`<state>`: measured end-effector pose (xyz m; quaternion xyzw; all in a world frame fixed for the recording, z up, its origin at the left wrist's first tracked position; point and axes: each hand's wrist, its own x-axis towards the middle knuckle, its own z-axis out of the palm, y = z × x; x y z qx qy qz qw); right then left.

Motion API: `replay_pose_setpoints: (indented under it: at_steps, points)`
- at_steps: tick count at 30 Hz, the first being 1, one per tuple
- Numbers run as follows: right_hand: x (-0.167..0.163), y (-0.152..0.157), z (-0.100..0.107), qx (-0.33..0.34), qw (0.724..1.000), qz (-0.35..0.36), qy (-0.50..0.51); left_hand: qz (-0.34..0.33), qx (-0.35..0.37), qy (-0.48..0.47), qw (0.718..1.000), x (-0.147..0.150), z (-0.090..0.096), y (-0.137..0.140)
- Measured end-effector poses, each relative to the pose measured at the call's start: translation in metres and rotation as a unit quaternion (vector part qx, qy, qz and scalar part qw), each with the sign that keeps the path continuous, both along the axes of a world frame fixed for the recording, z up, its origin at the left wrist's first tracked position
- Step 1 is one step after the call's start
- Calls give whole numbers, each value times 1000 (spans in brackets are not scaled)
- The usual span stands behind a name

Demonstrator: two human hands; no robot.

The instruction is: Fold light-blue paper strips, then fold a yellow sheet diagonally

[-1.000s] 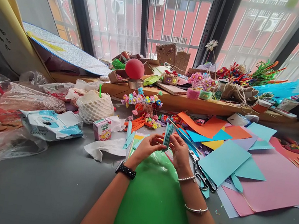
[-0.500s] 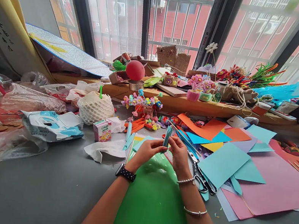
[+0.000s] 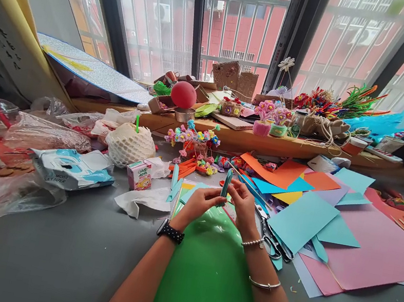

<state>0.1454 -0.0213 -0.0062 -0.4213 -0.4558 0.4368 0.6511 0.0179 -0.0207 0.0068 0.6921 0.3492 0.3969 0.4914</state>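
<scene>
A narrow stack of teal paper folded in pleats (image 3: 226,184) stands upright between my two hands. My left hand (image 3: 202,204) pinches its lower left side with thumb and fingers. From the right, my right hand (image 3: 242,203) closes its fingertips against the edge of the same pleated paper. Below both hands lies a large glossy green object (image 3: 211,277), rounded like a balloon. Scissors with black handles (image 3: 274,248) rest just right of my right wrist, partly under teal paper sheets (image 3: 303,218).
Pink paper (image 3: 375,254) and orange paper (image 3: 271,176) spread to the right. On the left are a wet-wipe pack (image 3: 71,169), a small box (image 3: 139,175) and a netted coconut (image 3: 130,146). Craft flowers (image 3: 195,144) stand ahead, below a cluttered windowsill (image 3: 228,134).
The view has shifted very slightly. Both hands stay around the pleated paper, with only tiny finger movement.
</scene>
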Motion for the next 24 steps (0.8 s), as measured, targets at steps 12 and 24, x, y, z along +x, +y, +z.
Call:
replay_pose_setpoints:
  at_steps: [12,24]
  points:
    - [-5,-2,4,-38,998,36,31,19,26,82,996,-1,7,-2]
    - [-3,0,1,-44,996,61,48,14,-2,62,998,-4,7,-1]
